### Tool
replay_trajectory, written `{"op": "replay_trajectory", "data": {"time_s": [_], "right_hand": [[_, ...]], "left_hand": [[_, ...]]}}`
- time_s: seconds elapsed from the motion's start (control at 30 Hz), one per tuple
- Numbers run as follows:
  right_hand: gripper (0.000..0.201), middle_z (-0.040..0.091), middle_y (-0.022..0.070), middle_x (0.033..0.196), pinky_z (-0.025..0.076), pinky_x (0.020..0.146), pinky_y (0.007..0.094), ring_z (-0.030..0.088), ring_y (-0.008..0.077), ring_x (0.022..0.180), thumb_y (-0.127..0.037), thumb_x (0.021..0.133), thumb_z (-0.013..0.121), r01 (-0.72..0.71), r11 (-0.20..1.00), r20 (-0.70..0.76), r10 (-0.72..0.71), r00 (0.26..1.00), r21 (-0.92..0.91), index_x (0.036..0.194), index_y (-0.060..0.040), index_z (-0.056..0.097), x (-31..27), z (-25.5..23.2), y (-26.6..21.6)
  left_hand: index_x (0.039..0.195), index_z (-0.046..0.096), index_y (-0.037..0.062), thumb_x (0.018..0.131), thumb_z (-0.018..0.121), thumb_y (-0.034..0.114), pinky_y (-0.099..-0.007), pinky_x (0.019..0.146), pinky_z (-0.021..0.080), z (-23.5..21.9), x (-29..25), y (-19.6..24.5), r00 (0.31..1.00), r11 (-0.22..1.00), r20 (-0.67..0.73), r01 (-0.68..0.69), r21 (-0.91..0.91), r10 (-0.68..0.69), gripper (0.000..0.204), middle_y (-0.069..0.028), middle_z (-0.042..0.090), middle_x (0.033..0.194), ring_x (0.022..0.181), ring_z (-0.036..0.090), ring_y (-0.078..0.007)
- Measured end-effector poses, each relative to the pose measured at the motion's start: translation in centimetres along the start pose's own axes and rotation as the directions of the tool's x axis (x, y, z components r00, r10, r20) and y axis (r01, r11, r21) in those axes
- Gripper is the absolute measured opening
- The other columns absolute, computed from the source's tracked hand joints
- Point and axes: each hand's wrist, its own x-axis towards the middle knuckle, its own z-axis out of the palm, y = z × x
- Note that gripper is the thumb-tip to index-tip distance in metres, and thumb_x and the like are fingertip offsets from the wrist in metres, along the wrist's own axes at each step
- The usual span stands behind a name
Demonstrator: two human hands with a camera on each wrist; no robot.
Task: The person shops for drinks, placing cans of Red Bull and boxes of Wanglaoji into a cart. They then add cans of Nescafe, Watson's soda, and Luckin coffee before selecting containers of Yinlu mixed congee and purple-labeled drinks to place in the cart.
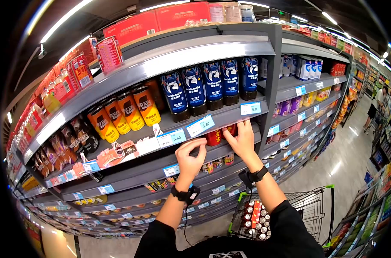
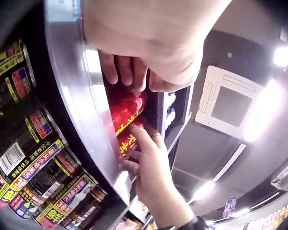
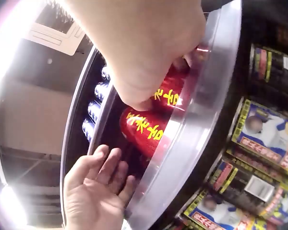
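Note:
On the shelf under the coffee bottles stand two red cans with yellow characters, a near red can (image 3: pixel 146 128) and another red can (image 3: pixel 172 93) beside it. My right hand (image 1: pixel 243 139) reaches over the shelf lip and grips the second can, its thumb and fingers at the can's sides. My left hand (image 1: pixel 190 160) is just left of the cans, fingers loosely bent and holding nothing. In the right wrist view the left palm (image 3: pixel 98 194) faces up, apart from the near can. The lower parts of both cans are hidden behind the clear shelf lip (image 3: pixel 182 143).
Dark blue coffee bottles (image 1: pixel 193 88) stand on the shelf above, with orange and yellow cans (image 1: pixel 146 105) to their left. Price tags (image 1: pixel 204 125) line the shelf edge. A shopping cart (image 1: pixel 307 210) holding a pack of cans (image 1: pixel 256 221) stands at my right.

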Motion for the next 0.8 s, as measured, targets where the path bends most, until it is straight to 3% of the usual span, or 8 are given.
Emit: {"op": "replay_trajectory", "data": {"time_s": [0.03, 0.13, 0.23, 0.33, 0.4, 0.5, 0.73, 0.8], "right_hand": [[0.044, 0.058, 0.0199, 0.118, 0.051, 0.087, 0.0495, 0.059, 0.0427, 0.106, -0.025, 0.085, 0.076, -0.019, 1.000, -0.008, 0.019, 1.000, 0.017, 0.121, -0.0028, 0.063, 0.0, 0.1, 0.0], [0.045, 0.059, 0.0203, 0.117, 0.052, 0.086, 0.0492, 0.060, 0.0424, 0.104, -0.024, 0.082, 0.078, -0.008, 1.000, -0.050, 0.008, 0.999, -0.002, 0.119, -0.0026, 0.065, -0.1, 0.5, 0.3], [0.046, 0.062, 0.0192, 0.112, 0.053, 0.083, 0.0492, 0.062, 0.0421, 0.097, -0.024, 0.078, 0.080, 0.011, 1.000, -0.106, -0.009, 0.994, 0.013, 0.116, -0.0032, 0.066, 0.0, 1.3, 0.7], [0.046, 0.066, 0.0190, 0.107, 0.054, 0.082, 0.0470, 0.065, 0.0421, 0.095, -0.022, 0.078, 0.081, -0.024, 0.999, -0.075, 0.027, 0.997, 0.042, 0.116, -0.0024, 0.066, -0.4, 1.9, 0.9], [0.045, 0.069, 0.0190, 0.105, 0.055, 0.083, 0.0427, 0.068, 0.0397, 0.094, -0.017, 0.078, 0.082, -0.129, 0.948, -0.087, 0.161, 0.983, 0.290, 0.117, -0.0008, 0.065, -0.7, 2.0, 0.2], [0.046, 0.070, 0.0182, 0.106, 0.055, 0.083, 0.0386, 0.071, 0.0353, 0.093, -0.012, 0.078, 0.083, -0.114, 0.927, -0.097, 0.158, 0.983, 0.357, 0.119, 0.0008, 0.064, -1.0, 2.6, 0.9], [0.052, 0.068, 0.0122, 0.109, 0.053, 0.084, 0.0320, 0.067, 0.0196, 0.096, -0.007, 0.077, 0.082, -0.235, 0.820, -0.016, 0.285, 0.958, 0.522, 0.123, 0.0037, 0.059, -0.9, 2.5, -0.4], [0.051, 0.064, 0.0093, 0.111, 0.052, 0.085, 0.0304, 0.066, 0.0175, 0.097, -0.005, 0.078, 0.082, -0.184, 0.863, -0.039, 0.229, 0.973, 0.470, 0.122, 0.0036, 0.058, -0.8, 2.7, 0.4]], "left_hand": [[0.088, 0.076, 0.0015, 0.080, 0.082, 0.014, -0.0353, 0.074, 0.057, 0.3, -0.1, -0.3, 0.992, 0.990, 0.007, 0.127, 0.057, -0.127, 0.017, -0.0133, 0.076, 0.090, 0.079, 0.073, -0.0257], [0.106, 0.070, -0.0014, 0.071, 0.090, 0.044, -0.0413, 0.073, 0.057, 2.0, 0.2, -1.0, 0.993, 0.934, -0.057, 0.118, 0.336, -0.105, 0.061, -0.0167, 0.073, 0.091, 0.078, 0.071, -0.0339], [0.115, 0.069, 0.0026, 0.074, 0.083, 0.057, -0.0454, 0.076, 0.058, 2.8, 1.0, -0.6, 0.985, 0.874, 0.059, 0.119, 0.471, -0.165, 0.069, -0.0185, 0.073, 0.100, 0.087, 0.072, -0.0376], [0.119, 0.067, 0.0007, 0.075, 0.082, 0.059, -0.0454, 0.081, 0.058, 3.2, 1.3, -0.1, 0.953, 0.799, 0.123, 0.158, 0.579, -0.278, 0.074, -0.0219, 0.073, 0.107, 0.093, 0.071, -0.0391], [0.121, 0.067, 0.0016, 0.074, 0.081, 0.060, -0.0461, 0.081, 0.058, 3.1, 1.4, 0.0, 0.946, 0.793, 0.118, 0.182, 0.581, -0.303, 0.076, -0.0217, 0.073, 0.107, 0.093, 0.071, -0.0391], [0.122, 0.066, 0.0030, 0.074, 0.081, 0.058, -0.0466, 0.079, 0.058, 3.0, 1.2, -0.2, 0.941, 0.780, 0.106, 0.200, 0.593, -0.322, 0.074, -0.0215, 0.073, 0.105, 0.092, 0.071, -0.0391], [0.114, 0.066, 0.0048, 0.069, 0.089, 0.039, -0.0498, 0.080, 0.056, 3.0, -0.3, -1.7, 0.979, 0.838, 0.020, 0.163, 0.521, -0.202, 0.061, -0.0186, 0.071, 0.102, 0.094, 0.068, -0.0395], [0.115, 0.066, 0.0051, 0.068, 0.091, 0.041, -0.0492, 0.079, 0.056, 3.0, -0.5, -2.0, 0.987, 0.842, -0.001, 0.137, 0.522, -0.160, 0.064, -0.0180, 0.071, 0.103, 0.093, 0.069, -0.0391]]}}
